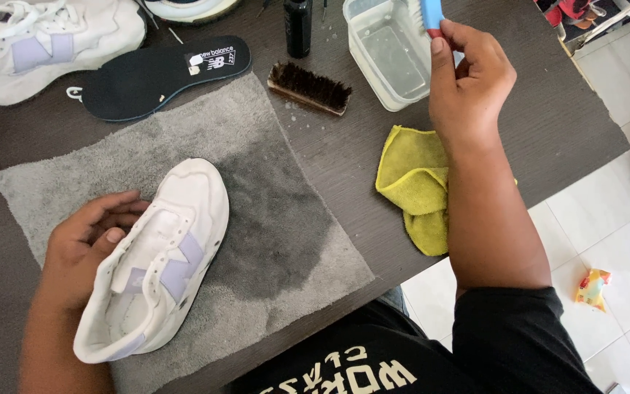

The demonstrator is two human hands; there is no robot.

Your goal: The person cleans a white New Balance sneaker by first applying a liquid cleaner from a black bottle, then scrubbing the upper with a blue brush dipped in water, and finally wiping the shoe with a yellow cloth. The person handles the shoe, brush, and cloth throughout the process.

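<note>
The left hand (89, 244) grips the white sneaker (158, 266) lying on the grey towel (271, 219), near left. The right hand (468, 80) clamps a blue brush (432, 14) over the clear tub (388, 55), far right.

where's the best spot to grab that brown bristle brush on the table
Probably by the wooden back of the brown brush, pinched across its long sides from above. It lies tilted with bristles facing up and toward the towel, so the far edge, near the clear tub, is the solid part.
</note>
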